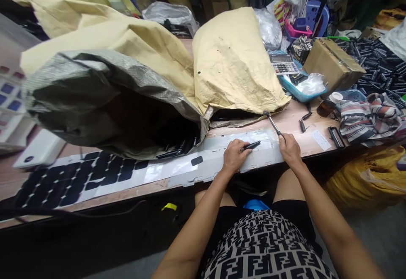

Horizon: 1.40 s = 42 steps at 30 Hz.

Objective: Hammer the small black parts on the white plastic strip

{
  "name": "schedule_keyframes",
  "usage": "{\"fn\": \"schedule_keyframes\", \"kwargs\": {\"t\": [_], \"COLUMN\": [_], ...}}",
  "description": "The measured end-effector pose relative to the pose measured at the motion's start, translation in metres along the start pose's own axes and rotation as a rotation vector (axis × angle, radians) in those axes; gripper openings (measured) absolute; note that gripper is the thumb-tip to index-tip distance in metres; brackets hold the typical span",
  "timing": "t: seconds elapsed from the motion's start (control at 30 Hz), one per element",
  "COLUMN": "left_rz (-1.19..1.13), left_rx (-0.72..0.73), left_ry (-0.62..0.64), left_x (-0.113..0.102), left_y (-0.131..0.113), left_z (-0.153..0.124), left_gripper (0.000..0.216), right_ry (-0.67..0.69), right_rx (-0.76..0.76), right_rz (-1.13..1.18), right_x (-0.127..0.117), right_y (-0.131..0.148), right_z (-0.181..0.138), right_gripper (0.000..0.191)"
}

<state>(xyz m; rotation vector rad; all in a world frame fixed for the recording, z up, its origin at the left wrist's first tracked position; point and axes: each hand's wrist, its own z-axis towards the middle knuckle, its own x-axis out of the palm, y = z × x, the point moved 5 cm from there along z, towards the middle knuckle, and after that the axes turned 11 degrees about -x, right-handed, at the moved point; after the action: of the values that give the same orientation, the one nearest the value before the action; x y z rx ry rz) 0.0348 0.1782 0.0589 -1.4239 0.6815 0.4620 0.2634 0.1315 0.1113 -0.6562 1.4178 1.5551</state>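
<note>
My left hand (235, 155) is closed around a slim black piece (253, 145), whose end points right above the pale sheet (263, 160) on the table. In my right hand (290, 149) is a thin metal rod (273, 123) with a dark rounded tip, tilted up toward the mouth of a full yellow sack (234, 59). To the left, a larger sack (111, 50) gapes open, with black pieces (182, 147) at its lower edge. A sheet of black rectangular stickers (91, 175) lies before it, and a single dark sticker (197, 160) sits nearer my left hand.
At the right stand a blue basket (303, 95) with a calculator (283, 64), a cardboard box (333, 65), a lidded jar (330, 103) and a striped cloth (369, 118). Black parts (380, 65) are heaped behind. A yellow bag (368, 177) is below the table edge.
</note>
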Motion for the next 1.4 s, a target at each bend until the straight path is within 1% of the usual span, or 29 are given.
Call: {"fn": "schedule_keyframes", "kwargs": {"t": [0.07, 0.17, 0.3, 0.43, 0.6, 0.83, 1.03, 1.2, 1.3, 1.4], "left_rz": [0.005, -0.021, -0.078, -0.102, -0.099, -0.065, -0.078, -0.104, -0.107, -0.103], "left_rx": [-0.005, -0.004, -0.003, 0.007, 0.025, 0.025, 0.028, 0.009, -0.002, -0.007], "left_ry": [0.011, 0.006, -0.017, -0.027, -0.042, -0.04, -0.038, -0.027, -0.015, -0.014], "left_x": [0.001, 0.002, 0.002, 0.003, 0.005, 0.007, 0.007, 0.004, 0.003, 0.003], "left_y": [0.001, 0.002, 0.004, 0.004, 0.004, 0.003, 0.002, -0.001, -0.003, -0.003], "left_z": [0.003, 0.004, 0.005, 0.005, 0.005, 0.007, 0.008, 0.007, 0.007, 0.008], "left_gripper": [0.019, 0.02, 0.016, 0.015, 0.016, 0.016, 0.016, 0.016, 0.016, 0.016], "right_ry": [-0.04, -0.028, 0.008, 0.007, -0.008, 0.027, -0.01, 0.062, 0.045, -0.015], "right_rx": [-0.002, -0.036, -0.138, -0.179, -0.205, -0.22, -0.254, -0.283, -0.277, -0.25], "right_rz": [0.158, 0.32, 0.345, 0.33, 0.274, 0.215, 0.219, 0.212, 0.16, 0.015], "right_x": [-0.012, -0.022, -0.021, -0.01, -0.004, 0.006, 0.004, 0.011, 0.008, 0.0], "right_y": [0.008, 0.019, 0.029, 0.027, 0.029, 0.029, 0.036, 0.042, 0.037, 0.025], "right_z": [-0.016, -0.044, -0.075, -0.088, -0.09, -0.09, -0.086, -0.086, -0.077, -0.054], "right_gripper": [0.037, 0.035, 0.036, 0.036, 0.037, 0.036, 0.035, 0.034, 0.034, 0.035]}}
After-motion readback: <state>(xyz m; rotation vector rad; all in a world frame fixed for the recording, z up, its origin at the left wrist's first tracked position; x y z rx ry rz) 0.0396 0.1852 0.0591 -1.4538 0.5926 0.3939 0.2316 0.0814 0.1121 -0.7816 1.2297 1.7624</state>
